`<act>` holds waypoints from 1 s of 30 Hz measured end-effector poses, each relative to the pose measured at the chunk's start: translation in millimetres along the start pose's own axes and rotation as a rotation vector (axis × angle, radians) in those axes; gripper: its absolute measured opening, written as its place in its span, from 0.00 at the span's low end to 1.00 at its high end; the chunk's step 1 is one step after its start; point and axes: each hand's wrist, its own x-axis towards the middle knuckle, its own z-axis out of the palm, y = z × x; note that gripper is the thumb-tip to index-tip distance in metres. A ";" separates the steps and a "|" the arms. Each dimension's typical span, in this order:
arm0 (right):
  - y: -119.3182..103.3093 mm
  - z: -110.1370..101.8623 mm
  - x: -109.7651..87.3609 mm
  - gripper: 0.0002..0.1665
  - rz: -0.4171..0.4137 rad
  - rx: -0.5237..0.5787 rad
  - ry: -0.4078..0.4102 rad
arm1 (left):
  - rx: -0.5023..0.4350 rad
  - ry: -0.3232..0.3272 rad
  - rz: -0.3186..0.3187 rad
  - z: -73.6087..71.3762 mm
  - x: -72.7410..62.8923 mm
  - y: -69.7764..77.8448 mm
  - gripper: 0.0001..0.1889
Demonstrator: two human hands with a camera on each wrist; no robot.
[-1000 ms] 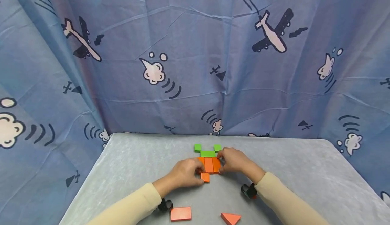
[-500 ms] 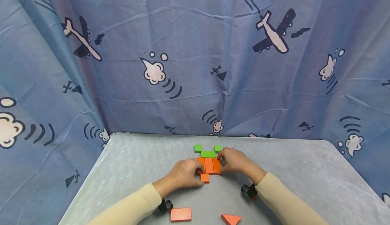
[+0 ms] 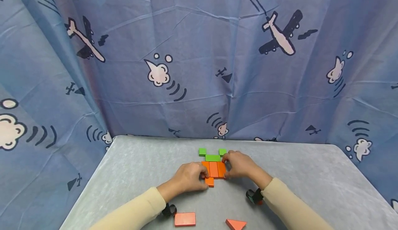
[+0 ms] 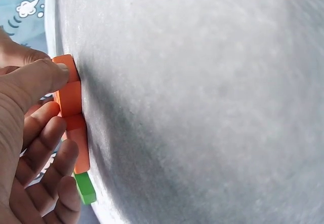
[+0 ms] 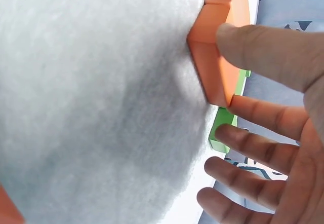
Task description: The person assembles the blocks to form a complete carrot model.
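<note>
Flat orange and green blocks form a figure on the table. My left hand (image 3: 189,176) is at its near left side, thumb and forefinger about the small orange block (image 3: 209,182); in the left wrist view the thumb rests on that block (image 4: 71,71). Above it, three orange rectangular blocks (image 3: 213,169) lie side by side. The right hand (image 3: 239,164) holds the rightmost orange block (image 5: 210,72) between thumb and forefinger, other fingers spread. A green rectangular block (image 3: 212,158) adjoins the orange row, with two small green blocks (image 3: 202,152) at its far corners.
Nearer the front of the grey-covered table (image 3: 140,161) lie a red rectangular block (image 3: 185,219) and a red triangular block (image 3: 236,224). Part of another reddish piece shows by the right wrist's black camera (image 3: 255,196). A blue printed curtain (image 3: 192,119) hangs behind.
The small orange block and left thumb shift very slightly about the row's near edge. Both hands otherwise stay in place; the head view drifts a little.
</note>
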 end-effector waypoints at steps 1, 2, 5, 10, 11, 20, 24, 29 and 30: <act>0.1 -0.1 -0.4 0.27 -0.001 0.002 0.002 | -0.002 -0.001 -0.001 0.3 0.0 -0.1 0.10; 0.3 -0.2 -0.8 0.27 -0.002 0.002 0.004 | 0.000 0.000 -0.001 0.4 0.0 -0.2 0.10; 1.5 0.8 -1.8 0.27 -0.006 0.004 0.009 | 0.006 0.004 -0.002 0.9 -0.1 -0.1 0.09; 3.9 2.8 -5.3 0.28 -0.018 0.010 0.028 | 0.012 0.002 -0.002 1.0 -0.6 0.7 0.09; 4.4 2.8 -6.6 0.28 -0.021 0.012 0.035 | 0.011 0.001 -0.002 0.9 -0.7 0.9 0.09; 9.8 -2.6 -28.8 0.23 -0.065 0.038 0.109 | 0.012 0.009 -0.007 0.5 -0.9 0.6 0.09; 12.2 -6.2 -42.9 0.22 -0.064 0.062 0.130 | 0.017 0.022 -0.007 0.7 -0.6 0.0 0.10; 14.6 -10.1 -60.9 0.19 -0.040 0.109 0.123 | 0.012 0.027 -0.004 -0.4 -1.3 0.0 0.09; 15.3 -10.5 -64.1 0.18 -0.040 0.115 0.121 | 0.013 0.030 -0.002 -1.0 -1.8 0.0 0.09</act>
